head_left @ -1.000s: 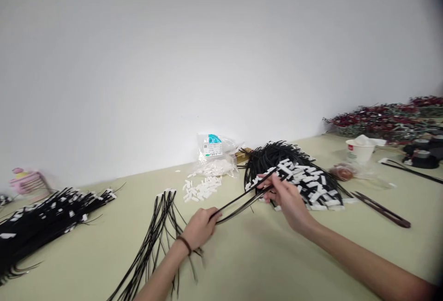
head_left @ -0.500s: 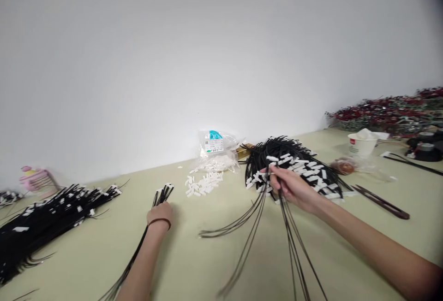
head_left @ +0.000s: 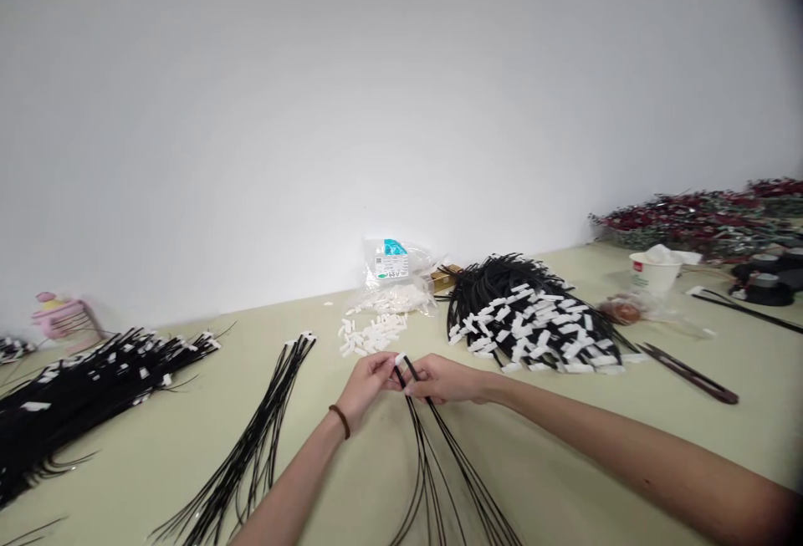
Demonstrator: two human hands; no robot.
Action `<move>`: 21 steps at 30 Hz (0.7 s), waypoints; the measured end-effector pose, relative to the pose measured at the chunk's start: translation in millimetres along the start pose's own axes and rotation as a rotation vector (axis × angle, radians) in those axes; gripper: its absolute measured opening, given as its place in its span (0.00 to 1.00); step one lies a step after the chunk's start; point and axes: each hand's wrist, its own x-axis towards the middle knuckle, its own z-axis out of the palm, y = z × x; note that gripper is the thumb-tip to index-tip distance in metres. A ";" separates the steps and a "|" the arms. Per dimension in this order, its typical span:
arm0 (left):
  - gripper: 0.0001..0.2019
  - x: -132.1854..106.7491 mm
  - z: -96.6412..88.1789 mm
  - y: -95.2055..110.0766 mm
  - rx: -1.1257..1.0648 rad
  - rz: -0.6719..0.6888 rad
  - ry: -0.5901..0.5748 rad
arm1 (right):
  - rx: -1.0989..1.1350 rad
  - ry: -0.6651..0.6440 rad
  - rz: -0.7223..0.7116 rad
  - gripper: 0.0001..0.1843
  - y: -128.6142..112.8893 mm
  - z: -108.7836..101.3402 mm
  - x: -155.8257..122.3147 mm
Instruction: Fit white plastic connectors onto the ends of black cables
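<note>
In the middle of the head view, my left hand (head_left: 365, 384) and my right hand (head_left: 441, 380) meet around a cable of thin black wires (head_left: 465, 462) with a white connector (head_left: 401, 359) on its end. Fingers of my left hand pinch close beside the connector. My right hand is closed round the wires just below it. From there the wires hang in two strands toward the front of the table. Left of my hands, a bundle of similar black cables (head_left: 271, 395) lies by itself, white ends pointing away from me.
Behind my hands are loose white connectors (head_left: 375, 334) and a labelled plastic bag (head_left: 392, 274). A cable pile (head_left: 533, 312) is at right, beside dark tweezers (head_left: 693, 376) and a paper cup (head_left: 654, 272). More cables (head_left: 94, 395) lie far left, near a pink object (head_left: 66, 320).
My left hand has let go of the cable bundle at left and moved right. My right hand has come left and down from the pile with a cable, and both hands now hold it.
</note>
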 end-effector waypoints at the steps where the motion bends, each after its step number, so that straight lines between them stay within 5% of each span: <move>1: 0.17 0.8 -3.8 -1.6 -0.016 -0.010 -0.008 | -0.013 0.000 0.004 0.19 0.7 -0.8 5.7; 6: 0.11 6.6 -19.0 -7.2 -0.209 -0.136 0.066 | -0.131 0.060 0.023 0.20 13.1 -11.6 35.2; 11: 0.04 6.0 -25.2 -4.4 -0.379 -0.312 0.075 | -0.351 0.512 0.012 0.12 33.9 -30.4 64.8; 14: 0.06 -0.4 -15.5 2.6 -0.394 -0.330 -0.061 | -0.477 0.652 -0.004 0.09 46.3 -36.6 75.9; 18: 0.07 -10.1 10.8 7.6 -0.479 -0.281 -0.243 | -0.579 0.689 -0.015 0.08 57.2 -36.1 84.8; 21: 0.10 -12.6 22.5 6.0 -0.543 -0.257 -0.275 | -0.620 0.684 -0.016 0.08 59.2 -33.9 89.8</move>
